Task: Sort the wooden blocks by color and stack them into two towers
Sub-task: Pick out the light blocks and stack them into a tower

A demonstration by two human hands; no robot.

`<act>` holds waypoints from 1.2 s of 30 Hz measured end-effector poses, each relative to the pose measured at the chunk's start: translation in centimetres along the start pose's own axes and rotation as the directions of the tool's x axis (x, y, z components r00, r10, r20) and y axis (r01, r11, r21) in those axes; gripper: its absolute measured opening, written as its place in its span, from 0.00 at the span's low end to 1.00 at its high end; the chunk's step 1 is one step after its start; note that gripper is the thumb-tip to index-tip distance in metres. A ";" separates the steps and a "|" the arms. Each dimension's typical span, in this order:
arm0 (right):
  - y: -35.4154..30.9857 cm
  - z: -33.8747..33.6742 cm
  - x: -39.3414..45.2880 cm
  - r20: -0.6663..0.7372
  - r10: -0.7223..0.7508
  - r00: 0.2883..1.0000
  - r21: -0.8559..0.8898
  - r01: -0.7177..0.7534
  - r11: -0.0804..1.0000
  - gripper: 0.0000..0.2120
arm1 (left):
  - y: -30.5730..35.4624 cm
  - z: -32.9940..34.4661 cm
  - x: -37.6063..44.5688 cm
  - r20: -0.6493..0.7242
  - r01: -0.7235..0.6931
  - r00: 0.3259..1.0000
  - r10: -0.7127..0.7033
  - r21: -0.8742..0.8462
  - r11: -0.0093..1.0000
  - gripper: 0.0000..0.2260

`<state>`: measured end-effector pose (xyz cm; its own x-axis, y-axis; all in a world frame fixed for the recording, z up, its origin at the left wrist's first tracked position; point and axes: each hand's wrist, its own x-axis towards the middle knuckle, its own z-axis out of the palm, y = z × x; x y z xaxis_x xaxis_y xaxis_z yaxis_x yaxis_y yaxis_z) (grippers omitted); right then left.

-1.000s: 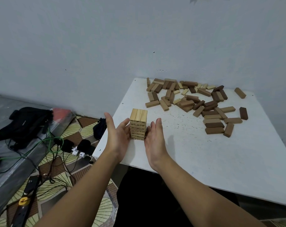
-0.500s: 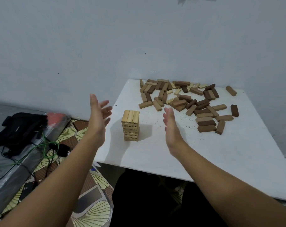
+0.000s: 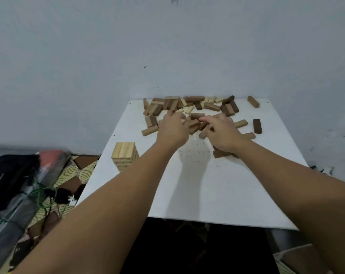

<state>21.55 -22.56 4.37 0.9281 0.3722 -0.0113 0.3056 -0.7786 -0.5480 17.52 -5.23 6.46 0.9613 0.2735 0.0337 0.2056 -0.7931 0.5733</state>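
From the head camera: both reaching into the scattered pile of blocks (image 3: 189, 111) at the far side of the white surface (image 3: 246, 194), left hand (image 3: 172, 129) with fingers spread loosely over the heap, grip apparently wide and empty, right hand (image 3: 220, 133) curled down among brown pieces, though cannot tell whether anything is actually pinched. Light-coloured tower (image 3: 124, 159) standing near the left edge, just beside the left forearm (image 3: 128, 186). Likely risks: toppling it off that edge with a careless pull-back, or grabbing mixed colours from the jumbled pile.
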 end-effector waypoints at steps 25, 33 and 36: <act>3.7 0.1 15.6 0.089 -0.196 0.977 -0.258 0.212 0.943 0.21 | -3.4 10.8 6.7 -0.421 0.392 0.843 -0.336 0.051 0.919 0.12; 2.0 0.9 20.2 0.163 -0.184 0.969 -0.422 0.237 0.875 0.20 | -3.9 11.5 7.1 -0.479 0.369 0.825 -0.300 0.055 0.928 0.10; 1.9 1.3 21.2 0.196 -0.189 0.962 -0.451 0.259 0.854 0.18 | -4.0 11.5 7.1 -0.484 0.376 0.818 -0.311 0.042 0.926 0.10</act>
<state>41.50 -15.49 2.00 0.7938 0.6040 -0.0711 0.5976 -0.7963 -0.0935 25.67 -6.38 -5.00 0.6339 0.7335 0.2452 0.5597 -0.6539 0.5091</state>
